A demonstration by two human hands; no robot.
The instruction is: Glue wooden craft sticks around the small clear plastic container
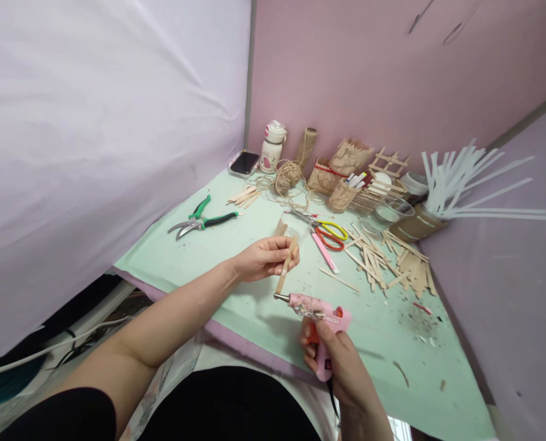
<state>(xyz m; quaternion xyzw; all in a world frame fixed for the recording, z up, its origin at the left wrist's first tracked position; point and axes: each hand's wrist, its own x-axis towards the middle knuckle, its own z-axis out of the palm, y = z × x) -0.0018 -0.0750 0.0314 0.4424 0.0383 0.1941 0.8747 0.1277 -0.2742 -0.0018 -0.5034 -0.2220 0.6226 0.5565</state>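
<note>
Over the middle of the table, my left hand (269, 257) pinches a craft stick (282, 279) that slants down toward me. Fingers of my right hand (341, 349) wrap the handle of a pink hot glue gun (316, 306), with its orange trigger under them. The metal nozzle is at the stick's lower end; whether it touches, I cannot tell. Just beyond my left hand another wooden stick piece (281, 228) shows, beside a small clear thing that is hard to make out.
Green-handled pruning shears (202, 219) lie at left. Scissors (323, 233) and a pink utility knife (324, 252) lie beyond my hands. Loose craft sticks (371, 260) spread at right, near a holder of white glue sticks (420, 222). Twine (287, 177), a bottle (272, 150) and a phone (244, 163) stand behind.
</note>
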